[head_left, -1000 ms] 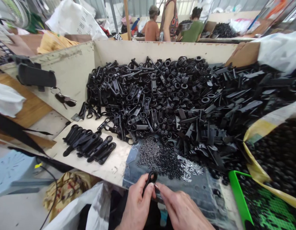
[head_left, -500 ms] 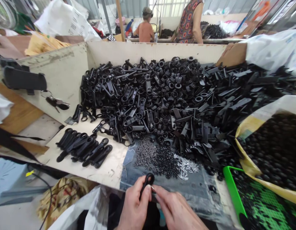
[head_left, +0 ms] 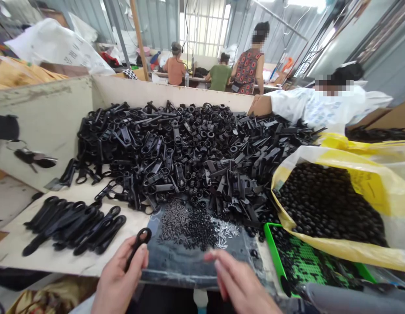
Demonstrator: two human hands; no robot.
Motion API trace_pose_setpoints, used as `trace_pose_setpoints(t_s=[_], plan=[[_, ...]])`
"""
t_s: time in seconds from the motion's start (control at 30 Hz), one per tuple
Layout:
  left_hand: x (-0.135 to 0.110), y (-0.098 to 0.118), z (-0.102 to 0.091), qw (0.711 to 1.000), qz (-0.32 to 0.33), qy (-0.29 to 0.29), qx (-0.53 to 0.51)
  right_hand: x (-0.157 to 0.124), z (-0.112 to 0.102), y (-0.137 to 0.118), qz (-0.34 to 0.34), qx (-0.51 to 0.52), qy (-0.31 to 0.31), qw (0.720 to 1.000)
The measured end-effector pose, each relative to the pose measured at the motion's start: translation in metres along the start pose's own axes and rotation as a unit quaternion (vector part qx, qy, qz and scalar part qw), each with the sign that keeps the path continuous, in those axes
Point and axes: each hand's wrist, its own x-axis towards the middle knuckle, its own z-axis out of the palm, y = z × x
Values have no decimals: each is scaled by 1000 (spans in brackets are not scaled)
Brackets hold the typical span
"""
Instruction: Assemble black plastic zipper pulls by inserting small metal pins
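One black ring-ended piece point(head_left: 135, 250) is in hand, tilted with its ring uppermost, above the near part of the surface point(head_left: 137, 218). I find it pinched between thumb and fingers of the left hand point(head_left: 119, 274). The right hand point(head_left: 238, 279) stands apart from it, over the near edge of a dark mat point(head_left: 176, 261); its fingers are partly curled and blurred, and I cannot tell whether they grip anything small. Nor can I verify whether the held piece is complete.

On the mat I record three adjoining piles: grey-brown bits point(head_left: 174, 220), small black bits point(head_left: 200, 231) and silver pins point(head_left: 224, 235). To the left, a row of similar ring-ended pieces point(head_left: 74, 229) lies set apart; I judge these done. Beyond the mat, a broad heap of loose black parts point(head_left: 156, 170) covers the surface; I judge this outstanding and by far the greater share. To the right, I note a green tray point(head_left: 271, 244) with more small parts, and a bag point(head_left: 340, 248) of rounded black pieces point(head_left: 327, 205).
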Motion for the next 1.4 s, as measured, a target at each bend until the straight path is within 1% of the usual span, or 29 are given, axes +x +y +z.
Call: trace_pose_setpoints(t_s=[0.03,0.07,0.13,0.23,0.3,0.33,0.4,0.5,0.57,0.63,0.7,0.73,0.77,0.83,0.93,1.0,1.13,1.27,1.33,1.4], plan=[[-1,3,0,1000,-12,-12,-20,10,-9,-2,1,18,36,999],[-3,5,2,999,-24,-30,-38,22,-19,-5,-15,26,73,997],[-12,7,10,995,-40,-62,-65,49,-38,-8,-39,9,143,989],[-22,6,18,992,-46,-74,-91,79,-62,-1,-20,-49,242,969],[-21,5,21,988,-63,-75,-116,87,-72,8,-5,-81,279,957],[-20,5,21,985,-79,-81,-130,88,-74,11,-6,-95,283,954],[-17,6,23,975,-118,-100,-160,88,-71,15,-16,-122,265,956],[-17,8,29,958,-163,-126,-200,87,-59,12,-31,-157,220,962],[-18,9,35,948,-180,-143,-219,90,-52,10,-16,-190,213,958],[-20,6,41,939,-195,-159,-233,97,-50,9,31,-281,201,938],[-21,3,45,935,-203,-162,-241,107,-51,10,75,-376,180,906],[-22,2,46,934,-202,-162,-245,111,-52,10,88,-409,169,892],[-23,1,46,933,-199,-163,-253,115,-54,10,93,-426,160,886],[-25,1,44,921,-205,-171,-285,121,-57,9,91,-429,148,886],[-27,3,39,885,-248,-183,-349,123,-58,7,100,-434,136,885],[-28,5,35,873,-266,-185,-364,122,-56,6,108,-436,137,883],[-27,9,34,879,-258,-178,-358,121,-48,5,110,-438,146,880],[-27,9,35,881,-255,-172,-359,121,-47,7,108,-412,152,892],[-27,9,36,884,-254,-171,-354,120,-48,9,93,-378,163,907],[-26,9,36,889,-251,-168,-346,119,-48,10,42,-297,195,934]])
